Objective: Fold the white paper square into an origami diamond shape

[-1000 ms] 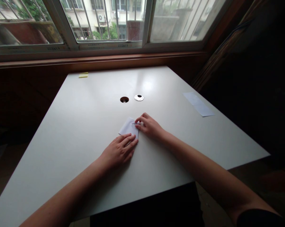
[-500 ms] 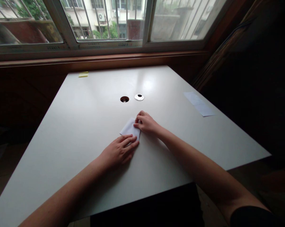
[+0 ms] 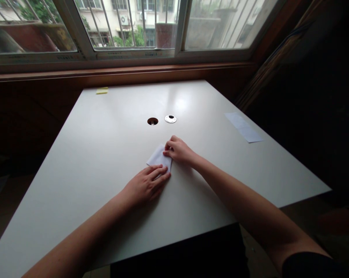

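A small folded sheet of white paper [image 3: 157,156] lies at the middle of the white table. My left hand [image 3: 148,181] rests flat over its near edge, fingers stretched out and pressing it down. At the paper's right side, my right hand [image 3: 176,149] has its thumb and fingers pinched together on the edge. Parts of the paper's near and right edges are hidden under the hands.
Beyond the hands, the white table [image 3: 104,135] has a round cable hole [image 3: 152,121] with a silver ring cover [image 3: 170,119] beside it. Another white paper sheet [image 3: 244,127] lies near the right edge. Yellow sticky notes [image 3: 102,90] are at the far left corner, below the window.
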Demonstrator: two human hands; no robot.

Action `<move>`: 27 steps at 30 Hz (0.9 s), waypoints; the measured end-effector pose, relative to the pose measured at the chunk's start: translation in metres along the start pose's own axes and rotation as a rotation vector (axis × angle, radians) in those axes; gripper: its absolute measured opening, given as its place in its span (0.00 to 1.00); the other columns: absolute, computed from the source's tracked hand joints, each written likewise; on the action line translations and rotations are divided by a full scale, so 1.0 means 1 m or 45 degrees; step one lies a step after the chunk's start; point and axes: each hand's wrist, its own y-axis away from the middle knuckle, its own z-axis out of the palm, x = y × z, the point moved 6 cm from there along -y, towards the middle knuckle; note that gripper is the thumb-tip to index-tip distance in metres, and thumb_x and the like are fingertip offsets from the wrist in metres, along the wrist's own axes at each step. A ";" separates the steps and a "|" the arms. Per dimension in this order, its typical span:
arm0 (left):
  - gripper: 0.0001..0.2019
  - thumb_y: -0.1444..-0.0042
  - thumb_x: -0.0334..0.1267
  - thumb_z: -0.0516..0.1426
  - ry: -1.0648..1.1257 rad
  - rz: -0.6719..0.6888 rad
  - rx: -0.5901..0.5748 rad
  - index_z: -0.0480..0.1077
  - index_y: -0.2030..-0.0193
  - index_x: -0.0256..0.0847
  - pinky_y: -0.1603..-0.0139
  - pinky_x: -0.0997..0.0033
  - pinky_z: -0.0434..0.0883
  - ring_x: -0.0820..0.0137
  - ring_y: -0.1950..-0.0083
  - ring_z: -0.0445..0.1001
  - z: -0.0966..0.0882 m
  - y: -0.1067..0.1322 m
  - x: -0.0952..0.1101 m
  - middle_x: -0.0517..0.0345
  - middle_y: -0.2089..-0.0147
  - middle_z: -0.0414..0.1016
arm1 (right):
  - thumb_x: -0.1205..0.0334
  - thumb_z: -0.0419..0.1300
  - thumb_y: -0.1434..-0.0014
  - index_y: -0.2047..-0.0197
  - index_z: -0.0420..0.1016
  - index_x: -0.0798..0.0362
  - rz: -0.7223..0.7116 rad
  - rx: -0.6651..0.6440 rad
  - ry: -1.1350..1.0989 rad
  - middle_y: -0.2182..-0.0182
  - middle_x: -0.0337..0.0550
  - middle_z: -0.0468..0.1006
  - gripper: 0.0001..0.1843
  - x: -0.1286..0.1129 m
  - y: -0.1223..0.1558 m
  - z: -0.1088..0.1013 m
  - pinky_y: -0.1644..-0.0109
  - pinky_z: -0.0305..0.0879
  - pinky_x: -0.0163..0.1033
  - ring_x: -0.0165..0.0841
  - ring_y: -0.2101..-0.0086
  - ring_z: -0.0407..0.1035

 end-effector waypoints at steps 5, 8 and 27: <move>0.22 0.33 0.38 0.49 -0.007 0.008 0.037 0.61 0.34 0.38 0.32 0.54 0.63 0.58 0.32 0.61 -0.001 0.000 0.001 0.45 0.35 0.65 | 0.60 0.66 0.43 0.65 0.77 0.49 -0.017 -0.019 -0.018 0.60 0.42 0.69 0.03 0.002 -0.001 0.002 0.52 0.63 0.40 0.34 0.59 0.66; 0.22 0.33 0.38 0.49 0.002 0.005 0.044 0.61 0.34 0.38 0.33 0.54 0.63 0.58 0.32 0.61 -0.002 0.000 0.001 0.45 0.35 0.66 | 0.60 0.66 0.43 0.64 0.77 0.49 -0.026 -0.031 0.004 0.59 0.42 0.69 0.04 0.004 -0.002 0.003 0.52 0.63 0.40 0.34 0.59 0.66; 0.20 0.34 0.35 0.51 -0.017 0.041 0.031 0.63 0.36 0.40 0.35 0.54 0.66 0.58 0.34 0.63 0.003 0.002 -0.001 0.47 0.37 0.68 | 0.55 0.62 0.40 0.58 0.74 0.45 0.056 -0.217 0.218 0.55 0.44 0.69 0.08 0.001 -0.006 0.007 0.50 0.60 0.45 0.40 0.54 0.64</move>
